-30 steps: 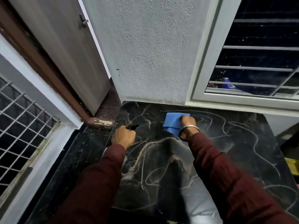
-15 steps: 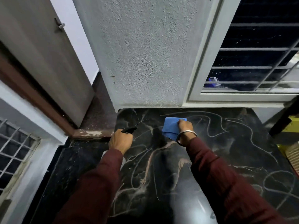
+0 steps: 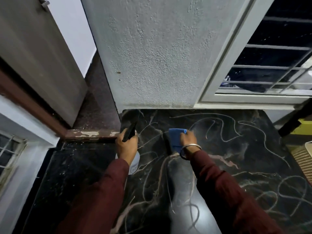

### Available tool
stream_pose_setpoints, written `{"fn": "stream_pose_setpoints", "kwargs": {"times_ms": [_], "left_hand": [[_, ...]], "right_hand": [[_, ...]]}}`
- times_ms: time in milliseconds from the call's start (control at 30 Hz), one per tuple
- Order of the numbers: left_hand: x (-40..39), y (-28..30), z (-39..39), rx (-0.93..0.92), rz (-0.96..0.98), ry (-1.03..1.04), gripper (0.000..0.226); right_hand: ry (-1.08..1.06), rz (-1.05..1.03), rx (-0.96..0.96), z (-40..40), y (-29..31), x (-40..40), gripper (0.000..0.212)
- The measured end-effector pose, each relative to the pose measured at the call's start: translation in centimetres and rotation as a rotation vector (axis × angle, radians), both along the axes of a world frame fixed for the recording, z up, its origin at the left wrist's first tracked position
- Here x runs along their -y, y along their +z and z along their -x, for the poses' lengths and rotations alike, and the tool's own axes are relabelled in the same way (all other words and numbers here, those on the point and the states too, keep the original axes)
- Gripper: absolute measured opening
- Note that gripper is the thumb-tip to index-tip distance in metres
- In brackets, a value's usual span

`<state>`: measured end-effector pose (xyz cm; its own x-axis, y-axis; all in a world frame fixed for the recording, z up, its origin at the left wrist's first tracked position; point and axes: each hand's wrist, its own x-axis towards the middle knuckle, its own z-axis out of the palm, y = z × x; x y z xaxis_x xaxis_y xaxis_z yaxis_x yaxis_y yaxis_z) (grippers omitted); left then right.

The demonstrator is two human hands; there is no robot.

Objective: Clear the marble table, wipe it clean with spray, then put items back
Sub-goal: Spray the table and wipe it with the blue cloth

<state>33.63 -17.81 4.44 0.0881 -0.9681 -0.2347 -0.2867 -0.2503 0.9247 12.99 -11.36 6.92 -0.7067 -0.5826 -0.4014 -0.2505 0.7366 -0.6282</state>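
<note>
The black marble table [image 3: 236,157] with pale veins fills the lower right of the head view, its far edge against the wall. My right hand [image 3: 188,138], a metal bangle on its wrist, presses a folded blue cloth [image 3: 175,138] onto the table's far middle. My left hand [image 3: 126,146] grips a spray bottle [image 3: 135,159] with a black trigger head and a pale body, held over the table's left edge. Most of the bottle's body is hidden behind my hand and sleeve.
A rough grey wall [image 3: 160,56] rises right behind the table. A barred window [image 3: 270,68] sits at the upper right, a door [image 3: 38,56] and worn threshold [image 3: 91,133] at the left. Dark floor [image 3: 67,174] lies left of the table. Something yellow [image 3: 302,127] shows at the right edge.
My right hand and the blue cloth have stayed on about the same spot of the table. The spray bottle's trigger head now shows more above my left hand. The view has tilted slightly.
</note>
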Motion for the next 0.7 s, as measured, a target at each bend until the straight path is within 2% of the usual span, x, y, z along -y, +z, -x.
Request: {"fn": "stream_pose_setpoints", "kwargs": {"times_ms": [133,200,267,333,500,700], "left_hand": [[0.4,-1.9,0.7,-0.022,0.051,0.022,0.011],[0.5,-2.2,0.9,-0.025,0.077,0.022,0.007],[0.7,-3.0,1.2,-0.018,0.084,0.027,0.010],[0.9,-3.6,1.4,0.003,0.111,0.035,0.013],[1.7,-5.3,1.5,0.045,0.138,0.110,0.016],[1.9,-5.4,1.8,-0.082,0.133,0.198,0.020]], "right_hand": [[0.206,0.136,-0.097,0.7,-3.0,2.6,0.034],[0.413,0.160,-0.204,0.6,-4.8,3.6,0.045],[0.724,0.014,-0.301,0.1,-7.3,4.4,0.057],[0.927,-0.154,-0.317,-0.8,-9.3,4.3,0.061],[0.905,-0.088,-0.509,-1.6,-12.2,4.3,0.065],[0.893,-0.170,-0.485,-1.9,-14.9,6.1,0.069]]}}
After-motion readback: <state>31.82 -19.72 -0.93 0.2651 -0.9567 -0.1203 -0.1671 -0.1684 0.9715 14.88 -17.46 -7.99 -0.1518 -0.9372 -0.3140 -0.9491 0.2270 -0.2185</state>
